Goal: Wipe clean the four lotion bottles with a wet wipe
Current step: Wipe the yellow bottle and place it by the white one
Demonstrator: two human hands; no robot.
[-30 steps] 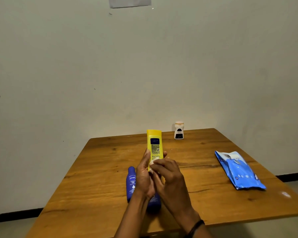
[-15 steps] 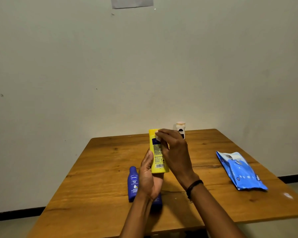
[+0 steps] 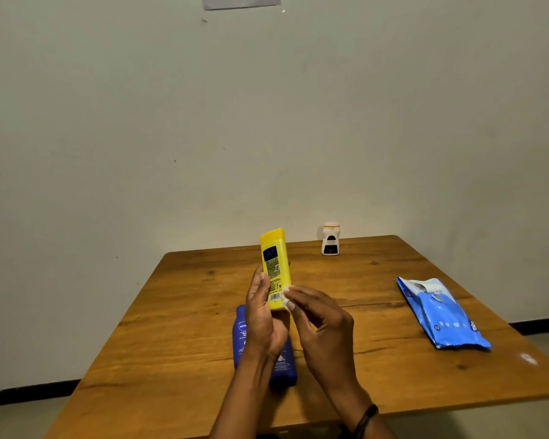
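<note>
My left hand [image 3: 263, 315] grips the lower end of a yellow lotion bottle [image 3: 274, 264], held upright above the table with its back label facing me. My right hand [image 3: 320, 324] pinches a small white wet wipe [image 3: 286, 300] against the bottle's lower right edge. A dark blue lotion bottle [image 3: 244, 331] lies flat on the wooden table [image 3: 184, 315] beneath my left hand, partly hidden by the wrist. A small white bottle [image 3: 330, 239] with a pale cap stands at the table's far edge.
A blue pack of wet wipes [image 3: 441, 312] lies on the right side of the table. A plain wall rises behind the table, with a paper sheet [image 3: 240, 1] stuck high up. Floor shows at the lower corners.
My right hand slid with the wipe from the top of the yellow bottle down to its lower end. The left hand kept its hold; the bottle tilted slightly.
</note>
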